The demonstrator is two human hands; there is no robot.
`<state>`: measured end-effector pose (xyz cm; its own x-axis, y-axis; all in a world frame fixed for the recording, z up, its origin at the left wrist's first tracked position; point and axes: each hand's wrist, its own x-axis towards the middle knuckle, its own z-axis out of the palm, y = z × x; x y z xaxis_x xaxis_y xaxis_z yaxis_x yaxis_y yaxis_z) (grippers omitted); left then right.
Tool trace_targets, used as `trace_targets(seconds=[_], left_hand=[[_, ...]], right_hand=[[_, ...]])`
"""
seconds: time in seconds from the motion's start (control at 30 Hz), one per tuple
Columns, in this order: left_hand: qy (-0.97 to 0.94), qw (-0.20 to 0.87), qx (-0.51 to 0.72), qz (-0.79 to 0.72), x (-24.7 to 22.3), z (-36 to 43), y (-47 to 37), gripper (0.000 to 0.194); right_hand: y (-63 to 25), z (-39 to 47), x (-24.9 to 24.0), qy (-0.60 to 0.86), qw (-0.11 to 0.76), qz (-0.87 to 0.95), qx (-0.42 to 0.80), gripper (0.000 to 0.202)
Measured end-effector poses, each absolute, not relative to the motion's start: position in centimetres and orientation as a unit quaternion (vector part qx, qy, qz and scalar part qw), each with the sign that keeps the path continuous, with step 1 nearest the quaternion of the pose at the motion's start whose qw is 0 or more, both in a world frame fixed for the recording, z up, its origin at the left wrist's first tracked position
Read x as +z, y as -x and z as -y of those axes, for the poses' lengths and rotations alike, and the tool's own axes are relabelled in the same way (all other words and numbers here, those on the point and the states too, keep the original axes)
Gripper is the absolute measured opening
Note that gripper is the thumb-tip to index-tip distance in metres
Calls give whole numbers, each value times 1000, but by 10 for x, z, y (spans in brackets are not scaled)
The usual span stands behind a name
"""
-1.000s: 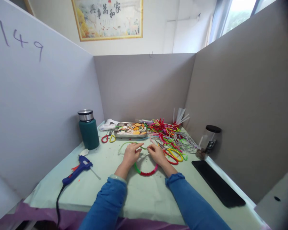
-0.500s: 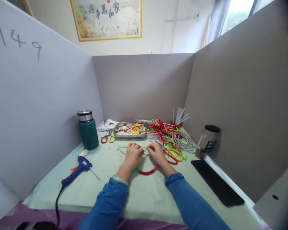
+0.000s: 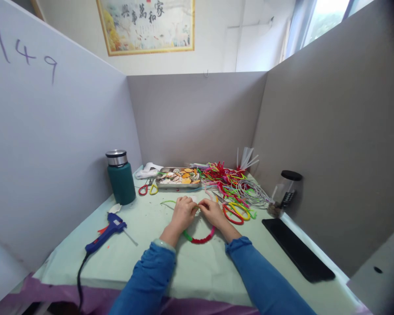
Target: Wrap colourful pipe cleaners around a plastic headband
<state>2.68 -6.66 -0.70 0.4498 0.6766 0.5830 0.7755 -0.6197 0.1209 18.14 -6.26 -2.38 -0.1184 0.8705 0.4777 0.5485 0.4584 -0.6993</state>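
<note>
A ring wrapped in green, red and pink fuzzy stem (image 3: 201,240) curves toward me below both hands. My left hand (image 3: 184,211) is closed at the ring's upper left, with a thin green stem (image 3: 168,201) sticking out to its left. Close beside it, my right hand (image 3: 212,211) pinches at the ring's top. The fingertips of both hands nearly meet there, and what lies between them is too small to make out.
Red-and-yellow scissors (image 3: 237,212) lie right of my right hand. Behind are a metal tray of small pieces (image 3: 178,186), colourful stems (image 3: 223,175) and wire coils (image 3: 251,194). A green bottle (image 3: 121,183) and blue glue gun (image 3: 105,235) are left; a black slab (image 3: 297,249) is right.
My right hand's fingertips have moved left, closer to those of my left hand. The left hand has hardly moved.
</note>
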Motion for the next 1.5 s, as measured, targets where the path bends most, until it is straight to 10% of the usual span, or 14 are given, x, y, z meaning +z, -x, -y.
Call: trace_targets(seconds=[1.5], left_hand=[[721, -270, -438, 464, -9, 49, -17, 13]], right_hand=[[-178, 67, -23, 448, 454, 743, 200, 14]])
